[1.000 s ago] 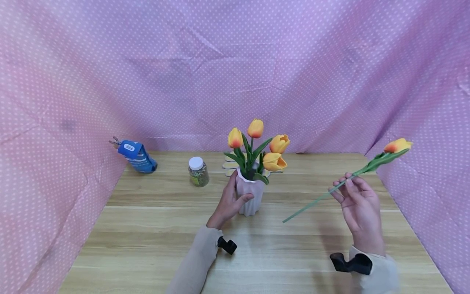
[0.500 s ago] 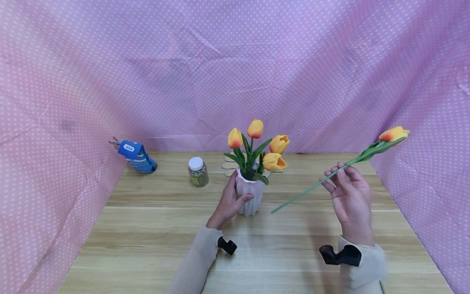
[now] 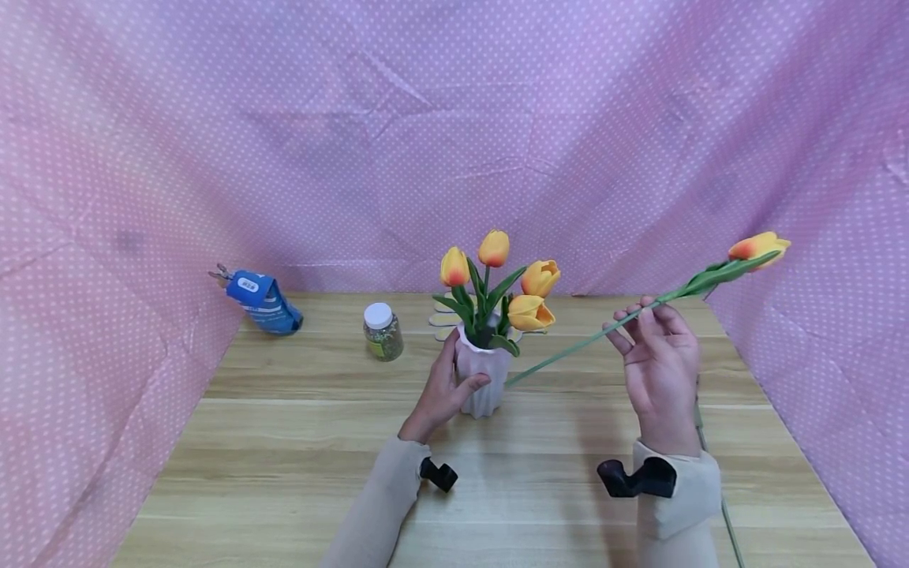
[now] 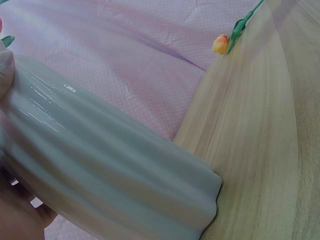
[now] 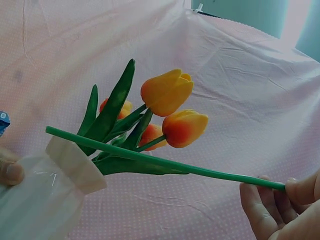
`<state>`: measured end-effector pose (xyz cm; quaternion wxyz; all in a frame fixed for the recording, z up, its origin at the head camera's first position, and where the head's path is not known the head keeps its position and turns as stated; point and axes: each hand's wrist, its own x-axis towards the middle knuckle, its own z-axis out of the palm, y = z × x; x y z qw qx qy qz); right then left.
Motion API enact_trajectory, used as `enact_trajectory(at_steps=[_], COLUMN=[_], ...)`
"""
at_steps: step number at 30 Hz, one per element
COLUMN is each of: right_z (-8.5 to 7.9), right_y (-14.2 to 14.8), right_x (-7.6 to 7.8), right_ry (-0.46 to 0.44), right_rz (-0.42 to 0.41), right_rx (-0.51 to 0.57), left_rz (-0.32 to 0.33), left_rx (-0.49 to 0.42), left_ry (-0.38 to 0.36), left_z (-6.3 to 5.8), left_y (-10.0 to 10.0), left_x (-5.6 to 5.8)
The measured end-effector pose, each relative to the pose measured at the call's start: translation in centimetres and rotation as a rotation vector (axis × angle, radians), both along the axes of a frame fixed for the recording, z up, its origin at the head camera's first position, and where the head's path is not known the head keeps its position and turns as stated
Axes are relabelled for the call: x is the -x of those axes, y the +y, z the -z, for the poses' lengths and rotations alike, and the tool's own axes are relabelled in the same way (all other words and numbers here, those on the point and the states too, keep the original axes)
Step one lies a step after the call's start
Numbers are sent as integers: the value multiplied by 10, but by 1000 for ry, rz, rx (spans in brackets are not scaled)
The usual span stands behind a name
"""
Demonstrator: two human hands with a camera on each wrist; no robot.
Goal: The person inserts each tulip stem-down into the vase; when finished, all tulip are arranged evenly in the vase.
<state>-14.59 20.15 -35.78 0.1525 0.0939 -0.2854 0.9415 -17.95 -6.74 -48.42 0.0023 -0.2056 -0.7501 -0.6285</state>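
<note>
A white ribbed vase (image 3: 484, 383) stands on the table, holding several yellow-orange tulips (image 3: 493, 248). My left hand (image 3: 443, 392) grips its left side just below the rim, thumb across the front. To the right, above the table, my right hand (image 3: 656, 355) pinches another tulip (image 3: 758, 248) by its green stem between thumb and fingers. That tulip slants, bloom up to the right, and its stem's lower end overlaps the vase's right side in the head view. In the right wrist view the stem (image 5: 165, 162) crosses before the vase's rim and leaves.
One more tulip (image 4: 221, 44) lies on the table in the left wrist view. A white-lidded jar (image 3: 383, 335) and a blue clipped bag (image 3: 266, 304) stand left of the vase. Behind the vase, a yellow, blue-edged item (image 3: 442, 319) is partly hidden. Pink dotted cloth (image 3: 454, 142) surrounds the table.
My right hand has moved left and away from me with the tulip, bringing the stem's end to the vase's side. A stem on the table shows beside the right arm. My left hand stays put.
</note>
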Motion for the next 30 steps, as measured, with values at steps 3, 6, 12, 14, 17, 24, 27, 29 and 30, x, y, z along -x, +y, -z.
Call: enact_trajectory(at_steps=[3, 6, 12, 14, 17, 24, 27, 29, 30], right_z=[-1, -3, -3, -3, -2, -1, 0, 0, 0], right_y=[-4, -8, -16, -18, -21, -25, -26, -27, -27], right_x=[3, 6, 11, 13, 14, 14, 15, 16, 16], right_ry=[-25, -69, -98, -98, -101, -105, -101, -101, -101], right_rz=[36, 87, 162, 174, 187, 222, 236, 248, 254], right_rx=[24, 41, 83, 88, 93, 68, 66, 65, 65], left_rz=[-1, -3, -5, -5, -6, -3, -2, -4, -6], left_rx=[-1, 0, -3, -4, 1, 5, 2, 4, 5], left_ry=[3, 4, -1, -2, 0, 8, 11, 13, 14], left_z=[1, 1, 1, 2, 2, 1, 1, 1, 1], left_y=[0, 0, 1, 1, 1, 0, 0, 0, 0], left_x=[0, 1, 0, 1, 1, 1, 0, 0, 0])
